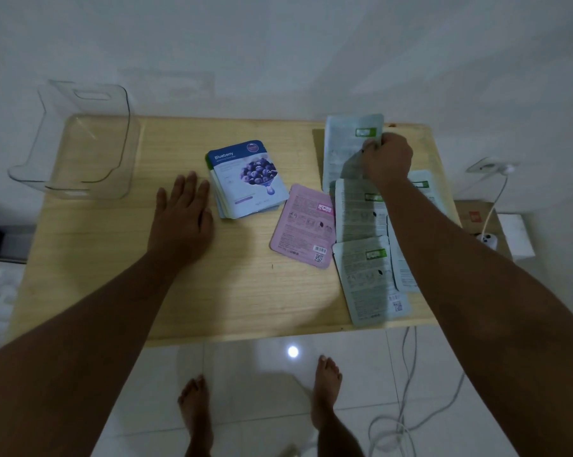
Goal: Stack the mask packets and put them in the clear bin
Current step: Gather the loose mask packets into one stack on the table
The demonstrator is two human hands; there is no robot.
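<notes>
I see my right hand (388, 158) pinching one grey-green mask packet (348, 146) at the tabletop's (113, 275) far right; left hand (183, 212) flat, empty, beside the blueberry stack (245, 179). One pink packet (306, 225) lies between; clear bin (80, 143) far left.

Right forearm (460, 258): we see it cover much of the far-right packets (420, 186).
Packet print: too small and blurred for us to read, save "Blueberry" on the stack (245, 179).
Stack count: we cannot tell.
Both arms: cut off at the near edge.
Clear bin (80, 143): its far wall fades into the white background.
</notes>
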